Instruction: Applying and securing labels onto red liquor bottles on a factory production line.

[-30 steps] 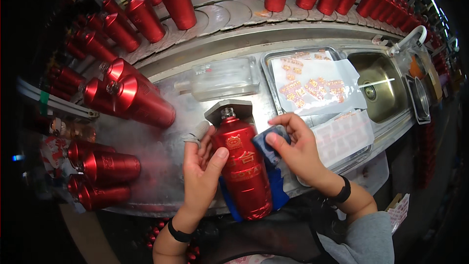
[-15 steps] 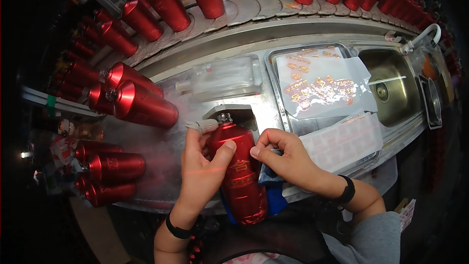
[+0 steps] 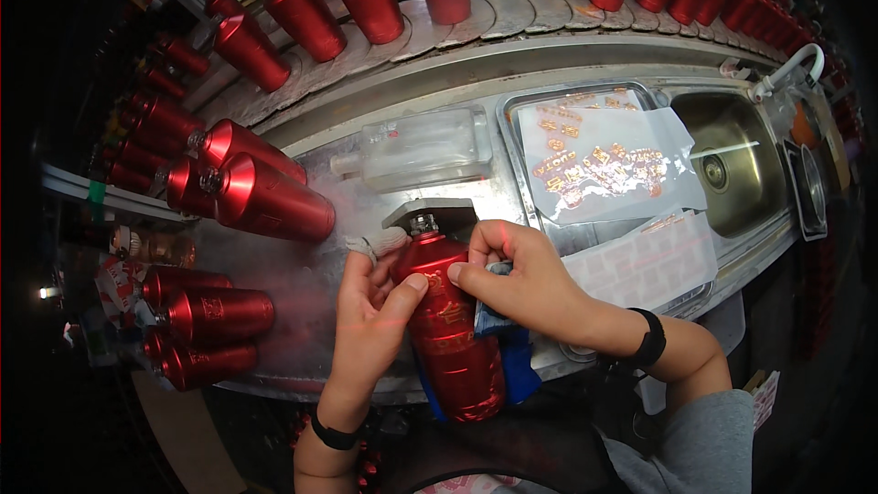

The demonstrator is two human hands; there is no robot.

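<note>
A glossy red bottle with gold characters on its front leans toward me, its clear neck pointing away. My left hand is closed around its left side, thumb on the front; white wrapping covers one fingertip. My right hand is closed, its thumb pressing on the bottle's upper front beside a small gold mark. A folded blue cloth is tucked in its fingers. Behind the neck stands a grey angled rest, and blue material lies under the bottle's lower part.
Left of me, several red bottles lie in pale mist. A clear glass bottle lies ahead. Sheets of gold lettering cover a metal tray, with a sink to its right. Red bottles stand along a plated conveyor at the back.
My right hand has moved left and up, its thumb now on the bottle's upper front, where a small gold mark shows. Bottles on the conveyor have shifted right.
</note>
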